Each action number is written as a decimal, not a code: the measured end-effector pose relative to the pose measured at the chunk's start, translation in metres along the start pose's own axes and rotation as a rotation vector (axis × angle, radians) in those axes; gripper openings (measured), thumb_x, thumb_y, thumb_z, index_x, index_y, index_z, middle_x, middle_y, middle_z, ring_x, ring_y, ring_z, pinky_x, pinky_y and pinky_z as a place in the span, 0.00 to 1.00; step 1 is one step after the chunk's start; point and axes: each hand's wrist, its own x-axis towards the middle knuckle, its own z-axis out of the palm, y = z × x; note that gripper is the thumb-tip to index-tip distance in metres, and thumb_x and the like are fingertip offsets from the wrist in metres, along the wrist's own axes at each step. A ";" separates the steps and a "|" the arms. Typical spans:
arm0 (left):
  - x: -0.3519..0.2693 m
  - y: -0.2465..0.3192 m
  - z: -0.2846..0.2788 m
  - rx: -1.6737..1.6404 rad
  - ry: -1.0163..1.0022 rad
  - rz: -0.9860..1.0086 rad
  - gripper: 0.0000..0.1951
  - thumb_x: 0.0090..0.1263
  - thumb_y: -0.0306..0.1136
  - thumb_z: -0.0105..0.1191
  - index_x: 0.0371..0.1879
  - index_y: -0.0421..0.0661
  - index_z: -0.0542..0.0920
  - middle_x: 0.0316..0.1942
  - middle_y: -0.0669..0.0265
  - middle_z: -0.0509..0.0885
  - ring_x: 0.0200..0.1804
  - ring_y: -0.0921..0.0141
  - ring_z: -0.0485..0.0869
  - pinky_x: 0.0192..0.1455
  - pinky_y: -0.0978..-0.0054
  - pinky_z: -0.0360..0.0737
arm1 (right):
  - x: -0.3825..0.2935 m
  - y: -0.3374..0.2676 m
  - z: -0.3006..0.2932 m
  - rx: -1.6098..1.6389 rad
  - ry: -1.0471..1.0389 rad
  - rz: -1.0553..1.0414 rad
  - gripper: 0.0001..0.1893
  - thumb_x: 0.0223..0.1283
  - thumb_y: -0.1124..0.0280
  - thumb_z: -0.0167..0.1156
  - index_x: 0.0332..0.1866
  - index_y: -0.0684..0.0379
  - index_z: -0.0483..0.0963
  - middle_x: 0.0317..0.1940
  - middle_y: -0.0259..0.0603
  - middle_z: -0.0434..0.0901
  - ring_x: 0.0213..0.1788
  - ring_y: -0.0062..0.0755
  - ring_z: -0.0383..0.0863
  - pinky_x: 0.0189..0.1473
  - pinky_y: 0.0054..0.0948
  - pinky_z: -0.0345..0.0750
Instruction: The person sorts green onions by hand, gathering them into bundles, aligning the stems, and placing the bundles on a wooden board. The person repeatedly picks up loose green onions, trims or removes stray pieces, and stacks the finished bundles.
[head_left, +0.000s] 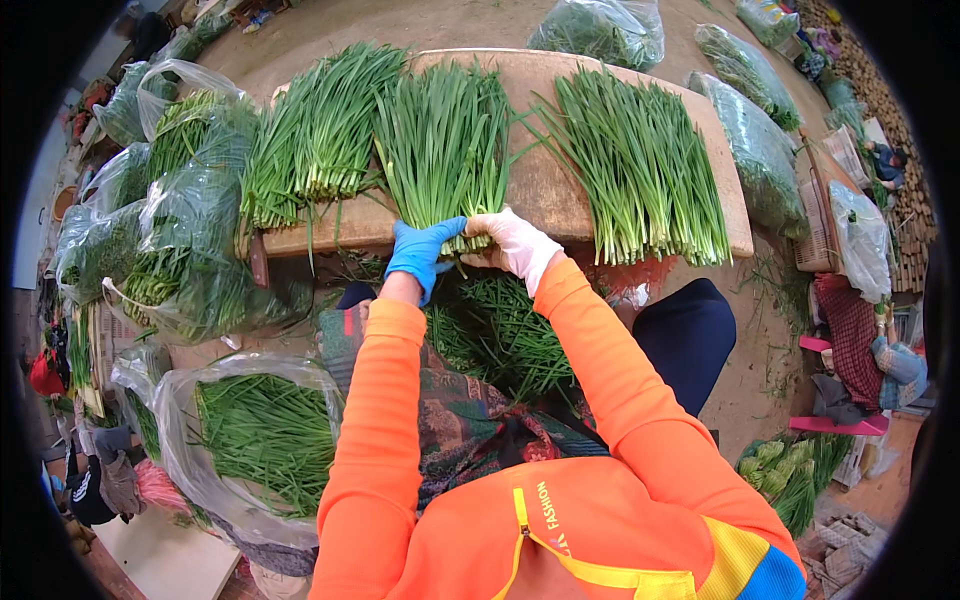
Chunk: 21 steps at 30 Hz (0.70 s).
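A middle bundle of garlic chives (446, 142) lies on the wooden board (555, 191), its pale stem ends at the near edge. My left hand (421, 255), in a blue glove, grips those ends from the left. From the right, my right hand (514, 244), in a whitish glove, closes round the same ends; its lower fingers are partly hidden. To the left lie more chives (334, 127) in an overlapping pile. A wide row of chives (645, 169) lies on the board's right part. A knife's wooden handle (259, 259) sticks out at the board's near left corner.
Loose chives (517, 330) lie below the board, over my lap. Plastic bags of greens (199, 202) crowd the left, with an open bag (262, 435) nearer me. Filled bags (754, 150) stand beyond the board's right end. A co-worker (896, 367) is at the far right.
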 end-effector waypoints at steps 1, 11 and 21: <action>0.001 0.000 0.002 -0.117 -0.038 -0.022 0.33 0.52 0.37 0.72 0.58 0.49 0.71 0.48 0.66 0.81 0.49 0.64 0.79 0.48 0.53 0.76 | 0.002 0.000 0.000 -0.010 0.029 -0.023 0.07 0.52 0.79 0.61 0.37 0.59 0.74 0.33 0.41 0.79 0.35 0.35 0.80 0.36 0.42 0.82; 0.021 0.006 -0.004 0.007 -0.098 -0.085 0.13 0.56 0.31 0.66 0.41 0.47 0.82 0.36 0.66 0.84 0.38 0.68 0.82 0.38 0.68 0.81 | 0.009 -0.002 0.000 -0.082 0.055 -0.002 0.07 0.50 0.79 0.63 0.35 0.60 0.75 0.31 0.40 0.78 0.33 0.33 0.78 0.33 0.35 0.79; 0.024 0.021 -0.030 -0.076 -0.193 -0.119 0.07 0.59 0.26 0.60 0.33 0.37 0.80 0.31 0.57 0.83 0.27 0.68 0.81 0.26 0.75 0.80 | 0.005 -0.019 -0.032 -0.100 0.022 0.074 0.07 0.51 0.77 0.60 0.36 0.59 0.76 0.29 0.38 0.79 0.32 0.31 0.79 0.31 0.32 0.79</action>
